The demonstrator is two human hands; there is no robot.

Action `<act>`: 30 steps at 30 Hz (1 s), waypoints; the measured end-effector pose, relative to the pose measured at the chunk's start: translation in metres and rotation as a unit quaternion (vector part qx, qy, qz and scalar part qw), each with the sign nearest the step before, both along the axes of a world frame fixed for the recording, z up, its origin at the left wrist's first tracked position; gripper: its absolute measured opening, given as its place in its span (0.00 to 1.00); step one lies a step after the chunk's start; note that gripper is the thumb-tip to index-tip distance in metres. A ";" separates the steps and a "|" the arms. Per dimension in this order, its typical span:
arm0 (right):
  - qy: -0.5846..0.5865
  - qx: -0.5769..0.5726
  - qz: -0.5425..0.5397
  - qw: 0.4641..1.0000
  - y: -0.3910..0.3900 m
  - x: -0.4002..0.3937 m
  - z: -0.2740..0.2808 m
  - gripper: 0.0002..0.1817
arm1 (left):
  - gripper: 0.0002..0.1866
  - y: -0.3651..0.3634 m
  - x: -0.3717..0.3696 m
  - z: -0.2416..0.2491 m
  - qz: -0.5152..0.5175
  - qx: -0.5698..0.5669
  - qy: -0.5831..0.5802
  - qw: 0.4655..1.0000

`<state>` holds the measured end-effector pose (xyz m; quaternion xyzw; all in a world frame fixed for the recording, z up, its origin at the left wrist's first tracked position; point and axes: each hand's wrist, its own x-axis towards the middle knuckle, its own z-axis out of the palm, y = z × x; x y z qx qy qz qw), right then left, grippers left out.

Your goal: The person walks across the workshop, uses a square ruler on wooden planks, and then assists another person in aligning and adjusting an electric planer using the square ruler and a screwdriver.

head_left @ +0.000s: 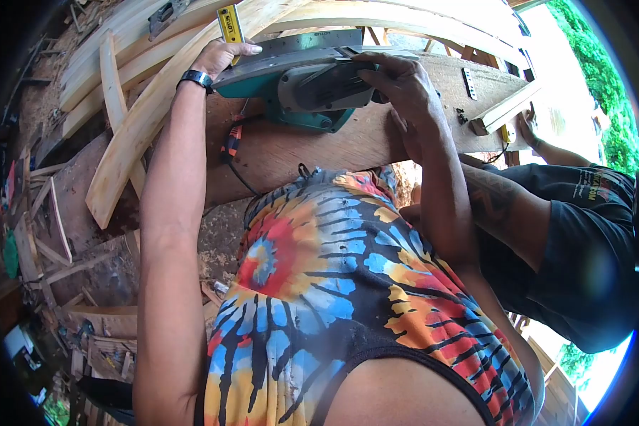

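Electric planer [319, 91] (identified by look) at 12 o'clock, tipped on its side over a wooden board [376, 145]. Left hand [219, 59], 11 o'clock: grasping the yellow stock of a try square [309, 41]; steel blade extends toward 1 o'clock along the planer's far side. Blade contact: cannot tell. Right hand [403, 84], 1 o'clock: fingers curled round the planer's near end, gripping. Co-worker's hand [529, 129] at 2 o'clock, beside a timber block [505, 108]. Judged step: straightedge check of the planer's base. Next move likely calls for a steady planer, blade kept flush.
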<state>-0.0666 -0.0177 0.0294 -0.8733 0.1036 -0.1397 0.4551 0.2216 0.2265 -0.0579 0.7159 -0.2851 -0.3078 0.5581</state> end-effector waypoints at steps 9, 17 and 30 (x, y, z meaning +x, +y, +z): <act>0.020 -0.006 -0.005 1.000 0.006 -0.001 0.007 0.15 | 0.23 -0.001 0.007 -0.009 0.002 0.006 0.002 1.000; 0.034 -0.009 0.028 0.999 -0.003 0.003 0.000 0.16 | 0.24 0.000 0.006 -0.006 0.002 -0.004 0.012 1.000; 0.050 -0.051 0.013 0.997 -0.003 0.001 0.005 0.16 | 0.20 -0.001 0.006 -0.007 0.013 -0.018 0.017 1.000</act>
